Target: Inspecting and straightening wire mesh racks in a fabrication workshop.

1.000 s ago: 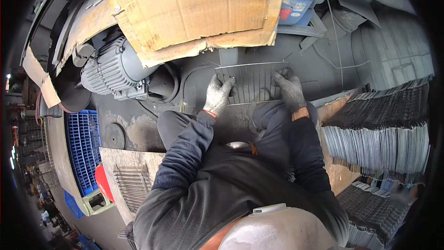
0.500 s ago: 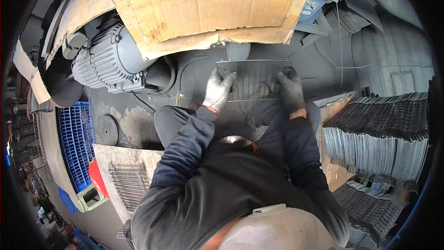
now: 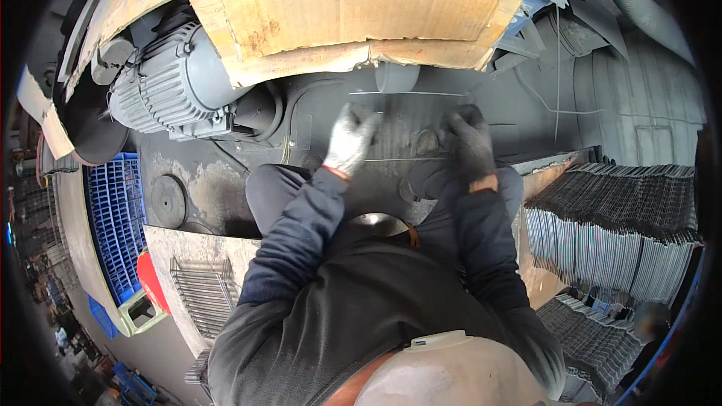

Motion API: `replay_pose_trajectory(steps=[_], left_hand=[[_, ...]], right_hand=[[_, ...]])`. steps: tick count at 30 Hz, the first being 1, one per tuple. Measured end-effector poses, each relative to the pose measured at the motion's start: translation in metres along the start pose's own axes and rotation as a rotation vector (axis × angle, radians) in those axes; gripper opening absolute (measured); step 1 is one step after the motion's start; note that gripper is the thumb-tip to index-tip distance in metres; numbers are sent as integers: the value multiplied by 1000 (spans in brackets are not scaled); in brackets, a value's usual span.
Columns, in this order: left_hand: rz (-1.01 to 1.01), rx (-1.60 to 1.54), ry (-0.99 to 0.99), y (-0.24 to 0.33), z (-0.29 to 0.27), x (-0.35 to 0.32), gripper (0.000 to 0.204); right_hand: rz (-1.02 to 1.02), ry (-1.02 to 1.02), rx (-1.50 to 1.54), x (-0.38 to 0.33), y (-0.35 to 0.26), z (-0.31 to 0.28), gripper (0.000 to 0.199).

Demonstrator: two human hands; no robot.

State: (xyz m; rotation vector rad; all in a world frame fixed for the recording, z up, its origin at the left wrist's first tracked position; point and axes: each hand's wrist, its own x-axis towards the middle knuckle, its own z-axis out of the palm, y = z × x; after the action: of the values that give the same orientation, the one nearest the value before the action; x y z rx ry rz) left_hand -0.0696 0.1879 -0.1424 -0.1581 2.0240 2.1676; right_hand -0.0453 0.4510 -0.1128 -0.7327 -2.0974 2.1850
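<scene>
A thin, dark rectangular metal plate [image 3: 402,122] is stretched level between my two hands, above my knees. My left hand [image 3: 349,139], in a whitish glove, is closed on its left edge with the thumb on top. On the opposite edge, my right hand [image 3: 471,143], in a darker grey glove, is closed as well. The plate's far and near edges show as thin bright lines. Just beyond its far edge is a grey rounded machine part [image 3: 396,77].
Cardboard [image 3: 361,7] hangs over the machine ahead. A grey finned motor [image 3: 169,83] stands at the left, with a blue plastic crate [image 3: 114,225] below. A wire rack [image 3: 201,293] lies on the board at left. Stacks of thin metal plates [image 3: 609,237] stand at right.
The plate stays between both hands and is more blurred, its edges a little higher in view. Machine and surroundings have shifted slightly as my head moved.
</scene>
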Motion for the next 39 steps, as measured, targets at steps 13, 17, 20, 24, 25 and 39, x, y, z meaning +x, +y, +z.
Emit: replay_pose_trajectory(steps=[13,17,20,24,25,39], left_hand=[[-281,45,-48,46,-6,-13,36],[-372,6,5,69,-29,-19,29],[-461,-4,63,56,-95,-18,20],[-461,-160,24,62,-93,-14,16],[-465,-175,-40,70,-73,-13,18],[-490,-372,8,58,-141,-23,15]], right_hand=[[131,-137,214,-37,-40,-5,33],[197,-158,21,-41,-41,1,34],[205,-344,-252,-32,-17,46,42],[-125,-488,-405,-32,-22,47,47],[-41,-289,-271,-29,-12,23,45],[82,-513,-126,-32,-30,87,21]])
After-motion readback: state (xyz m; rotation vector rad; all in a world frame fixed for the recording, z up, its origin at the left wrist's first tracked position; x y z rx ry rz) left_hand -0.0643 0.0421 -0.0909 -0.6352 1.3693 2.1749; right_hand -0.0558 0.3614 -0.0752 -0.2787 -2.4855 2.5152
